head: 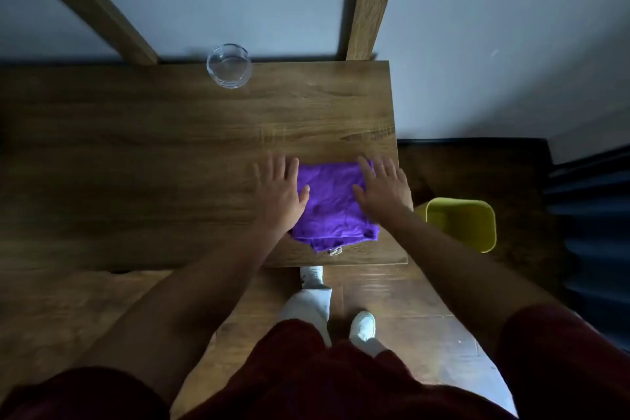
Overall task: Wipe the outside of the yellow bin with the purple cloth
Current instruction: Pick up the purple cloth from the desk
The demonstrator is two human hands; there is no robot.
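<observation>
A purple cloth [332, 206] lies folded on the wooden table [170, 153], near its right front corner. My left hand [281, 189] rests flat on the cloth's left edge with straight fingers. My right hand [383, 189] lies flat on its right edge in the same way. The yellow bin [460, 223] stands on the floor just right of the table, open side up, apart from both hands.
A clear glass bowl [229, 65] sits at the table's far edge. Two wooden posts [371, 0] rise behind the table against a pale wall. A dark ribbed object [593, 232] stands right of the bin. My feet in white shoes [363, 326] are on the wooden floor.
</observation>
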